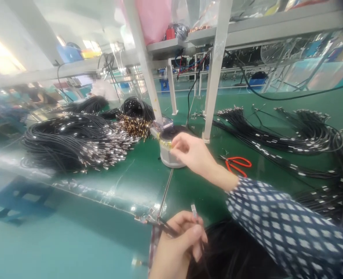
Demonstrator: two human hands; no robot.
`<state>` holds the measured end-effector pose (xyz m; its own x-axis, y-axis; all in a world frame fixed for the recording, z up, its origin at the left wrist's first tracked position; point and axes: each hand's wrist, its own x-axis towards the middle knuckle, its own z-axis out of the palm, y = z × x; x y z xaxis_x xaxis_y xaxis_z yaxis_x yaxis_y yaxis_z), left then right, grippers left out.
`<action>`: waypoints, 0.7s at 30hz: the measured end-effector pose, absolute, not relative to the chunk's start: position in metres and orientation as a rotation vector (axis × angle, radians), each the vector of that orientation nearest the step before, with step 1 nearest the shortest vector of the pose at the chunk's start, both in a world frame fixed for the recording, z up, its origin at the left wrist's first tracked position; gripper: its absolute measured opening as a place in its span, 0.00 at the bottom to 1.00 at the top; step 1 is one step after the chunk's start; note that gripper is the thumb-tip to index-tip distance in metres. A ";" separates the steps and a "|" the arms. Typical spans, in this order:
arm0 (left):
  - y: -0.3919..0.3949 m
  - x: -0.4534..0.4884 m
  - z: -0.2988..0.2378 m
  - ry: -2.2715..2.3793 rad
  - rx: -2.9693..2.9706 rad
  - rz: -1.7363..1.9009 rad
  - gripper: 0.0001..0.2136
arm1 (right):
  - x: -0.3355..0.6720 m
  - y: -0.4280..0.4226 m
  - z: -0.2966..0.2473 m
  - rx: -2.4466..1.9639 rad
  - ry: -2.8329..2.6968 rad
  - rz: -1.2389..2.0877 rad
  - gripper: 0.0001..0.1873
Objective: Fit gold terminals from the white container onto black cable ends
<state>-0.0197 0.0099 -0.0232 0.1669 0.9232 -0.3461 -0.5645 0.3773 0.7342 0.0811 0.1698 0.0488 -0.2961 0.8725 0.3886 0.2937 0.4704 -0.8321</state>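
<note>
My left hand [183, 240], low in the picture, is closed around black cables; one upright metal connector [193, 210] sticks out above the fingers. More cable ends with metal connectors [143, 219] poke out to the left of this hand. Farther forward, my right hand [190, 151] pinches at the rim of a round white device [171, 159] with a dark top. Small yellow pieces [166, 143] line that rim beside the fingertips. Whatever the right fingers hold is too small to make out.
Bundled black cables [72, 135] with metal ends lie at left, and further cable bundles [276, 139] at right. Red-handled pliers [238, 162] rest on the green tabletop [130, 182] near my right forearm. White shelf legs [216, 69] rise behind the device. A person sits in the left background.
</note>
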 end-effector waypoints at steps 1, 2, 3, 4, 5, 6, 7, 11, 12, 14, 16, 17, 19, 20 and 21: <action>0.009 -0.019 -0.023 0.878 0.491 1.127 0.10 | 0.089 0.159 0.049 -0.952 -1.850 0.909 0.04; 0.008 -0.019 -0.023 0.885 0.482 1.128 0.10 | 0.098 0.148 0.048 -0.928 -1.863 1.039 0.04; 0.007 -0.019 -0.022 0.894 0.473 1.129 0.09 | 0.109 0.136 0.046 -0.920 -1.838 1.241 0.05; 0.006 -0.018 -0.021 0.907 0.468 1.127 0.09 | 0.120 0.126 0.043 -0.925 -1.798 1.427 0.07; 0.005 -0.018 -0.020 0.922 0.465 1.126 0.08 | 0.132 0.116 0.040 -0.950 -1.765 1.557 0.10; 0.004 -0.018 -0.018 0.939 0.460 1.125 0.07 | 0.142 0.107 0.037 -0.980 -1.741 1.658 0.12; 0.003 -0.017 -0.016 0.954 0.456 1.124 0.07 | 0.151 0.099 0.034 -1.006 -1.738 1.713 0.14; 0.001 -0.016 -0.007 0.987 0.458 1.097 0.06 | 0.166 0.079 0.029 -1.029 -1.853 1.691 0.16; 0.000 -0.015 -0.006 0.987 0.470 1.092 0.06 | 0.166 0.077 0.029 -1.019 -1.890 1.660 0.15; -0.001 -0.014 -0.003 0.986 0.498 1.093 0.06 | 0.165 0.075 0.029 -0.997 -1.947 1.609 0.12; -0.002 -0.014 -0.003 0.991 0.515 1.099 0.05 | 0.162 0.074 0.030 -0.971 -1.970 1.592 0.10; -0.002 -0.014 -0.003 0.998 0.522 1.097 0.05 | 0.162 0.075 0.030 -0.959 -1.969 1.593 0.09; -0.003 -0.014 -0.003 1.018 0.539 1.082 0.05 | 0.161 0.075 0.030 -0.940 -1.963 1.595 0.10; -0.004 -0.014 -0.003 1.025 0.548 1.076 0.05 | 0.161 0.076 0.030 -0.934 -1.963 1.594 0.10; -0.004 -0.013 -0.003 1.029 0.556 1.070 0.05 | 0.161 0.076 0.030 -0.930 -1.966 1.589 0.11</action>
<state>-0.0135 -0.0039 -0.0028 0.1106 0.9057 -0.4092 -0.4440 0.4134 0.7950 0.1610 0.0759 0.0303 -0.6748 0.7345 -0.0713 0.2237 0.1115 -0.9683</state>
